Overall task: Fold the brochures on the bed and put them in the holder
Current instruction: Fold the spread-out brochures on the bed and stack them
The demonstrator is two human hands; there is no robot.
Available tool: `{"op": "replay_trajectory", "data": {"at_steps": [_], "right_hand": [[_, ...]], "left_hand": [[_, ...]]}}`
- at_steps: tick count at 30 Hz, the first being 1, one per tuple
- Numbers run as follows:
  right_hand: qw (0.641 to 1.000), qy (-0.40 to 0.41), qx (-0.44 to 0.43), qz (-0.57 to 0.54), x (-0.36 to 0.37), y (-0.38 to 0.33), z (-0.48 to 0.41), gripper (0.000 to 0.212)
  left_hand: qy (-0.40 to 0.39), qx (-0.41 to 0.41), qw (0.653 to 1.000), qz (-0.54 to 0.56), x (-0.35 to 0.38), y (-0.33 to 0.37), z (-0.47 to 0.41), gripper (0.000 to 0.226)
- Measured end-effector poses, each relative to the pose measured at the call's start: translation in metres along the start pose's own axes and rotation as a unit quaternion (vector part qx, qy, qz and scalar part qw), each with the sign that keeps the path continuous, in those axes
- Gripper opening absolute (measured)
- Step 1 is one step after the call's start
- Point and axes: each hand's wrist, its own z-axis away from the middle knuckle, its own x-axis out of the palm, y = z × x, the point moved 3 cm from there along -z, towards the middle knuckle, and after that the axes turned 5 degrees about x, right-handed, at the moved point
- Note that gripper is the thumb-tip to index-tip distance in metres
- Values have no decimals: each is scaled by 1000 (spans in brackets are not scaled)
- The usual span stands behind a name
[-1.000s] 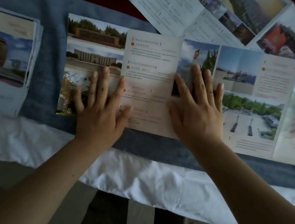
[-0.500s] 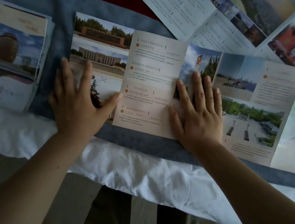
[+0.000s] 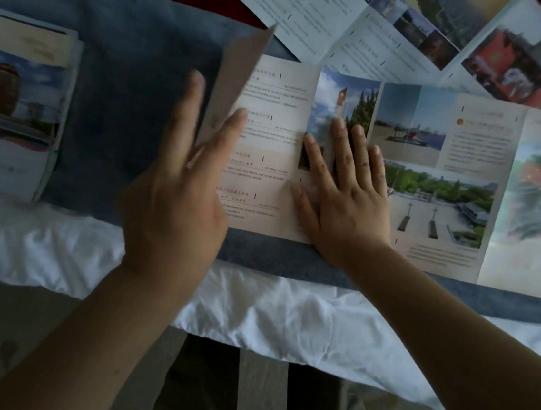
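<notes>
Blue bedspread (image 3: 122, 103) bears a brochure (image 3: 265, 177); left hand (image 3: 175, 200) pinches its raised flap (image 3: 241, 66), right hand (image 3: 347, 196) presses flat.

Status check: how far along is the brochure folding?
Done: a stack of folded photo-cover brochures lies at the left on the blue blanket. In hand: the left hand holds up the end panel of the long unfolded paper brochure while the right hand presses it flat. Left: its other folds, the second unfolded brochure above, and loading the holder, not in view.
</notes>
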Motion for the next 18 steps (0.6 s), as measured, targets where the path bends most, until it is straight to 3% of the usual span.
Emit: {"op": "replay_trajectory", "data": {"at_steps": [6,10,18], "right_hand": [[1000,-14,-12,-3,-4,1,0,67],[999,-24,-24,-6,-7,4,1,65],[998,2,-51,-29,-14,18,6,56]], "left_hand": [[-111,20,994,13,36,33,0,77],[-196,31,978,-67,82,36,15,57],[-180,46,975,-119,122,16,35,72]]}}
